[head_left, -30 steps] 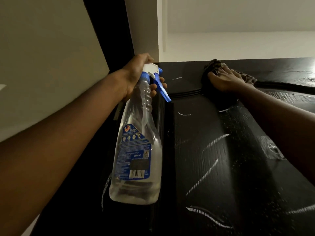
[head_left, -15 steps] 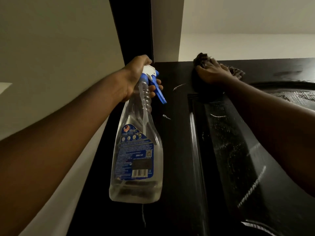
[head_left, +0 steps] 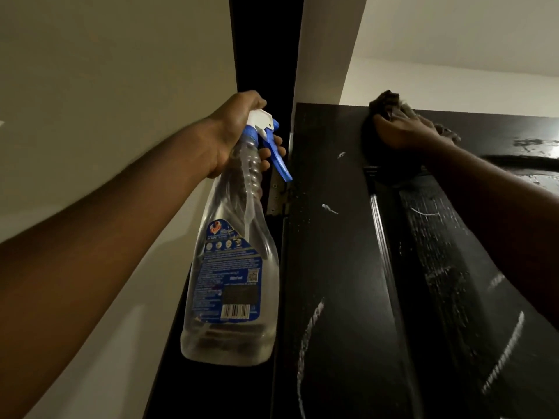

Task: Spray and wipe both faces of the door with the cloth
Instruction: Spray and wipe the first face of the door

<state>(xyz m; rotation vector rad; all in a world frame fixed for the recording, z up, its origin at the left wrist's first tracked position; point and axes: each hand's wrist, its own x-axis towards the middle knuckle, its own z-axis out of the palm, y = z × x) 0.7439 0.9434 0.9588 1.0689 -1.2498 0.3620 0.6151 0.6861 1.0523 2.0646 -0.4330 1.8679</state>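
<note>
Door (head_left: 332,267), dark and glossy, filled the right half of the view, seen from below, its face speckled with droplets and pale streaks. Near its top edge the right hand (head_left: 405,133) lay almost flat, fingers nearly straight, pressing a dark cloth (head_left: 385,101) against the wood; part of the cloth bunched up above the fingers. The left hand (head_left: 236,131) was curled tightly round the neck of a clear spray bottle (head_left: 233,267), fingers wrapped under the blue trigger (head_left: 276,155). The bottle hung just beside the door's hinged edge, in front of a metal hinge (head_left: 276,198), with a pale wall (head_left: 106,86) to the left.
</note>
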